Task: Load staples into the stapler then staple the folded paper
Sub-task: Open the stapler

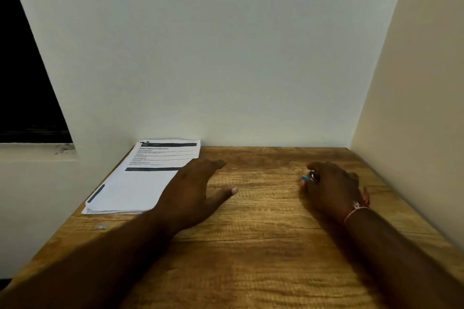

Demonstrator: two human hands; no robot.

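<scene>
A stack of printed white paper [140, 183] lies at the back left of the wooden table [263, 233]. My left hand [193, 190] lies flat on the table with fingers spread, its outer edge over the paper's right side. My right hand [331, 188] is curled around a small stapler [310, 177], of which only a blue tip and a dark metal part show between thumb and fingers. The rest of the stapler is hidden in my hand. I see no loose staples.
White walls close in the table at the back and on the right. A dark window opening [25, 83] is at the left. A small pale speck [101, 227] lies on the table near the front left, in front of the paper.
</scene>
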